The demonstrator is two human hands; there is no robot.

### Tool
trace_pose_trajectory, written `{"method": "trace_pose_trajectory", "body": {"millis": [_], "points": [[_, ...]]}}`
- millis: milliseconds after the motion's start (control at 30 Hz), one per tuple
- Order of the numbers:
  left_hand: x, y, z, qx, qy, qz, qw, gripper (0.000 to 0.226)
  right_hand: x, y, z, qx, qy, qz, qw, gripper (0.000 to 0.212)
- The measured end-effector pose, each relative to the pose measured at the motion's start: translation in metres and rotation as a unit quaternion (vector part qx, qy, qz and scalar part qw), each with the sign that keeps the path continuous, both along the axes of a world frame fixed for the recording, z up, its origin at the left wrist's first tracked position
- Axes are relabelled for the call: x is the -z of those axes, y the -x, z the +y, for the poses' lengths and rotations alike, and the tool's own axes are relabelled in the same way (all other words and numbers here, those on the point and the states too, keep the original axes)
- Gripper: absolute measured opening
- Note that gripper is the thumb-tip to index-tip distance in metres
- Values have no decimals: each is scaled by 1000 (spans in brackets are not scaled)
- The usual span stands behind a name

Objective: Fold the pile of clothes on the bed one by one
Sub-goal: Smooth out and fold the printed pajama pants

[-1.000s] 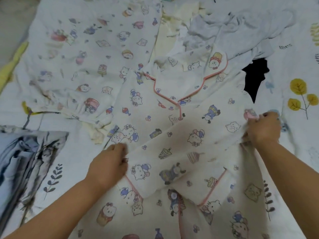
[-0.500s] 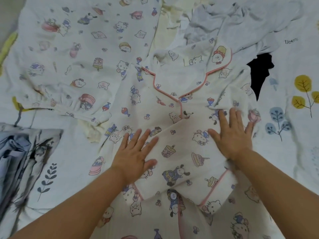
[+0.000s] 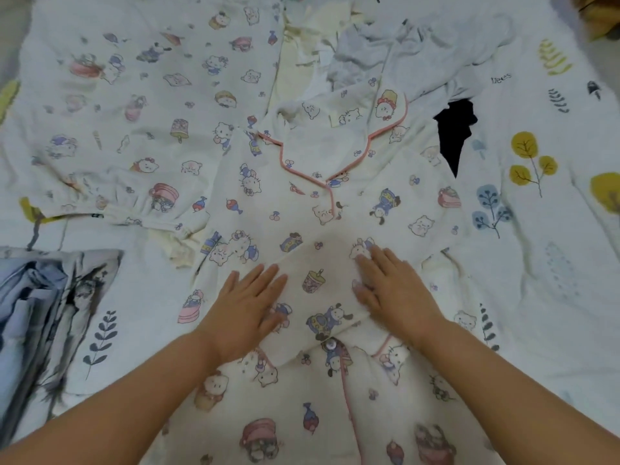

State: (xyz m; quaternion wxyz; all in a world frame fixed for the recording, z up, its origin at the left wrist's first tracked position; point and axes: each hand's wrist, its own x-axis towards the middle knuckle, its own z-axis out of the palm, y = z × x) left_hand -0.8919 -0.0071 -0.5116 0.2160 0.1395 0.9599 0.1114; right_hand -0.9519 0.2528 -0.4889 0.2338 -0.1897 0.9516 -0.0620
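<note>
A white cartoon-print pyjama shirt (image 3: pixel 288 203) with pink piping lies face up on the bed, collar away from me. One sleeve (image 3: pixel 322 290) is folded across its front. My left hand (image 3: pixel 245 310) lies flat on the sleeve's left end, fingers straight. My right hand (image 3: pixel 396 293) presses flat on the sleeve's right part, fingers straight. Matching print pyjama trousers (image 3: pixel 134 105) lie to the upper left.
A grey garment (image 3: pixel 419 52) and pale yellow cloth (image 3: pixel 302 62) are heaped behind the collar. A black item (image 3: pixel 453 132) lies right of the shirt. A folded blue-grey fabric (image 3: pixel 43 313) sits at the left. The leaf-print bedsheet (image 3: pixel 543 229) spreads to the right.
Both hands let go of the sleeve after laying it across the shirt, then flattened on it. They have since slid toward me and closer together.
</note>
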Motion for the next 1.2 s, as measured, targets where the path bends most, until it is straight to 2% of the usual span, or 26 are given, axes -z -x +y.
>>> {"method": "trace_pose_trajectory", "body": {"millis": [33,100,167,200,233,300,500,533,633,800,900,1000,1100,1200], "points": [[-9,-3,-4,14,-8,22,1000,95,-7,-5,5,12,9,3,1000,88],[-17,-13,-17,49,16,62,997,67,-17,-21,19,20,9,14,1000,82],[-21,-26,-37,69,37,107,991,38,-23,-40,36,33,23,62,997,55],[-23,-31,-45,76,50,111,990,53,-24,-50,46,49,28,91,994,55],[-23,-37,-53,82,43,112,989,74,-27,-60,56,65,19,88,994,64],[-28,-50,-68,91,75,119,986,101,-34,-80,74,89,5,70,994,71],[-32,-89,-88,135,158,63,976,136,-31,-133,120,87,-81,59,991,109],[-31,-95,-88,144,167,52,974,141,-31,-140,124,87,-78,56,992,108],[-29,-110,-81,139,147,55,978,151,-24,-157,146,66,-60,51,995,87],[-29,-136,-55,90,86,51,991,106,-12,-168,160,8,-66,46,997,106],[-25,-143,-51,59,61,71,994,69,-1,-167,164,-22,-36,67,997,92],[-40,-140,-42,-44,-79,68,994,29,-4,-164,159,-18,31,86,996,68],[-59,-130,-35,-186,-177,4,966,28,-15,-164,153,1,101,101,990,48],[-86,-111,-26,-290,-275,-48,915,36,-30,-154,149,70,166,84,980,36]]}}
